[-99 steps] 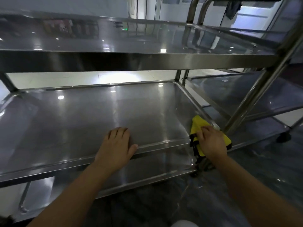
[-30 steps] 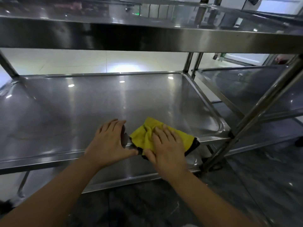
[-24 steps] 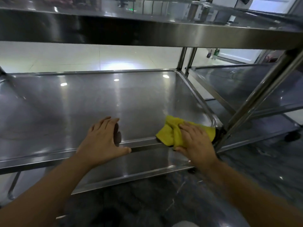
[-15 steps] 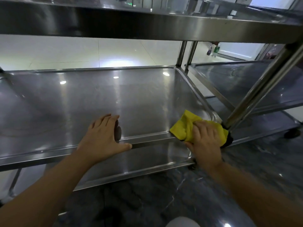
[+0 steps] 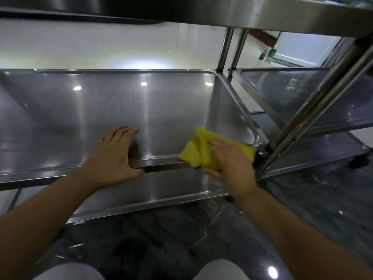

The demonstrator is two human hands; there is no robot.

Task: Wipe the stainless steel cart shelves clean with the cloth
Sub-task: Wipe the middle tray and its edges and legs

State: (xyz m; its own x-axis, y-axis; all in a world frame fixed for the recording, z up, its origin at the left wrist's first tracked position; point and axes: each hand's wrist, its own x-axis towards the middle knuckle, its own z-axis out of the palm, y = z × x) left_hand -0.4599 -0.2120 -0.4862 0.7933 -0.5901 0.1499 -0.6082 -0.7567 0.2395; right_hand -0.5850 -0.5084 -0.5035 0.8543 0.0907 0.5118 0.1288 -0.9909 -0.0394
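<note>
While pressing the yellow cloth (image 5: 194, 153) under flat, straight fingers of the right hand (image 5: 230, 164) at the front right corner of the middle shelf (image 5: 121, 110), just beside the cart post (image 5: 302, 126), braces the left hand (image 5: 113, 156), fingers straight, on the same front rim.

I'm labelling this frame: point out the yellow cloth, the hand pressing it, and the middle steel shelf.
Yellow folded cloth (image 5: 193, 154): head view, its bare left fold.
Right hand (image 5: 232, 164): head view, back of the hand.
Middle stainless steel cart shelf (image 5: 101, 110): head view, its bare flat surface.
</note>
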